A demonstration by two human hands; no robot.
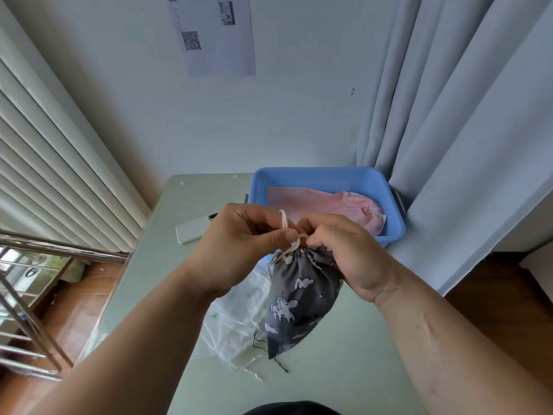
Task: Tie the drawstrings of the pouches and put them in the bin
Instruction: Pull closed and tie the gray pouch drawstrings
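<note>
Left hand (pixel 236 250) and right hand (pixel 344 254) both pinched the drawstring (pixel 283 219) at the gathered neck of the grey pouch (pixel 299 304), held above the table (pixel 344 360). Blue bin (pixel 314 171) behind held a pink pouch (pixel 344 205), possibly tied; too blurry. White pouch (pixel 236 319) lay on the table underneath.

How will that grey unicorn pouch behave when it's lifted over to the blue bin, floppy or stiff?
Probably floppy: the grey pouch sags in folds below its gathered neck. Likely light, since the left hand and right hand seem to carry it just by pinching the drawstring. Soft cloth should settle, not roll, in the blue bin.
</note>
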